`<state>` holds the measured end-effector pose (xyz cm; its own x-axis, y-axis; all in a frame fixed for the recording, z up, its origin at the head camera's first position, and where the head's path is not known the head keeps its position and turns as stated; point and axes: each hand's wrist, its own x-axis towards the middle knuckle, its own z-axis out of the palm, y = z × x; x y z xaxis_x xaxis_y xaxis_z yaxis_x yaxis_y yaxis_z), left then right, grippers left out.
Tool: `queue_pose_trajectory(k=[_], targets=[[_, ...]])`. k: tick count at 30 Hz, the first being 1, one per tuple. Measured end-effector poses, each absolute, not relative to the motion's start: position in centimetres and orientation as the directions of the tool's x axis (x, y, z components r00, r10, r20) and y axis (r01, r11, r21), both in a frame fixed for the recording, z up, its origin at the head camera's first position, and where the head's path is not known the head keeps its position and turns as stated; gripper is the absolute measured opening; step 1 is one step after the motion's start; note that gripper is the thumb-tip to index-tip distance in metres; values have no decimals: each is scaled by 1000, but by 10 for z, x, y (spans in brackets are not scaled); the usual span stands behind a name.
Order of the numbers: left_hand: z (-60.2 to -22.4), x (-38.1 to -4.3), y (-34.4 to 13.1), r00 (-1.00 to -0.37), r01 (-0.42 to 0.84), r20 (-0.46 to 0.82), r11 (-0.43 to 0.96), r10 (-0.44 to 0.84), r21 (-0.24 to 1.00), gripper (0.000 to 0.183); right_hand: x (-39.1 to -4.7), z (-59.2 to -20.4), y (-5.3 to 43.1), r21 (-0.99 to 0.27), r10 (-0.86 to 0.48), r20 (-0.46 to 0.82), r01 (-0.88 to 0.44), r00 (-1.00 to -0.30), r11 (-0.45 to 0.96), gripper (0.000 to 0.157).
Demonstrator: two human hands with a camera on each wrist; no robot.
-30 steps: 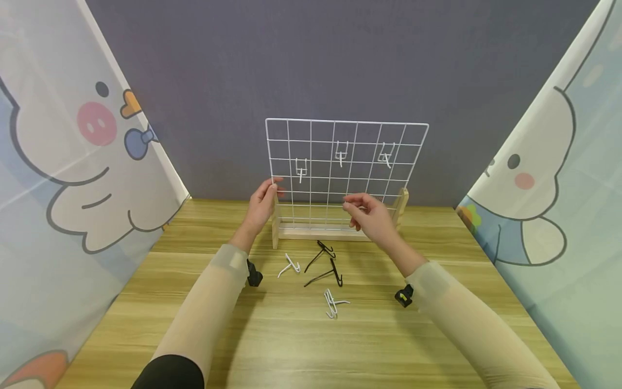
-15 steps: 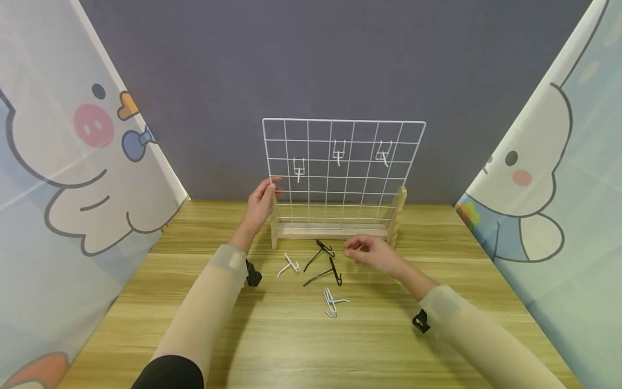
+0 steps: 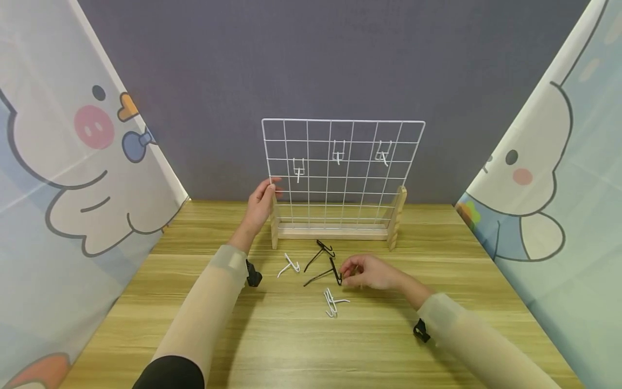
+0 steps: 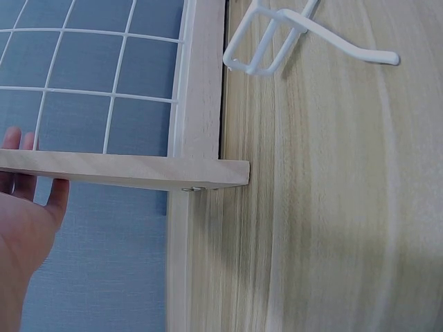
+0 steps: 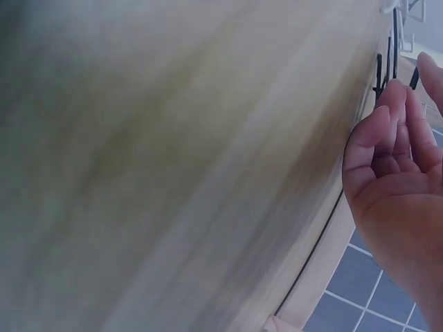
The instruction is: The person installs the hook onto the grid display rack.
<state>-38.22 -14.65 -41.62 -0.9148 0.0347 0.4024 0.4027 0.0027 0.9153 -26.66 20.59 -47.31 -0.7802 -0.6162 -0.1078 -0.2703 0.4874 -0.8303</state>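
A white wire grid panel stands upright in a wooden base. My left hand holds the left wooden post at the panel's edge, its thumb in front and other fingers behind. My right hand is low over the table, with thumb and fingers apart at the hooked end of the nearer black hook. Whether they touch it I cannot tell. Just beyond lies another black hook. Two white hooks lie on the table, one on the left and one nearer me.
Three white hooks hang on the grid: one at left, one in the middle and one at right. Wood-grain tabletop lies in front. A grey wall rises behind, and printed cartoon sheets flank both sides.
My right hand has come down from in front of the grid, then toward me to the nearer black hook. The left hand keeps its hold on the post.
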Motion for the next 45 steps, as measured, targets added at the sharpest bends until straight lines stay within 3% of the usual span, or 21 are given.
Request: queue_pose_trajectory(k=[18, 45], targets=[[-417, -384, -146, -917, 396, 396, -5, 36, 918, 43, -265, -474, 201, -819, -589, -107, -265, -801, 509, 20], [-416, -383, -146, -915, 403, 402, 22, 31, 915, 39, -271, -475, 251, -812, -511, -64, -253, -857, 526, 21]])
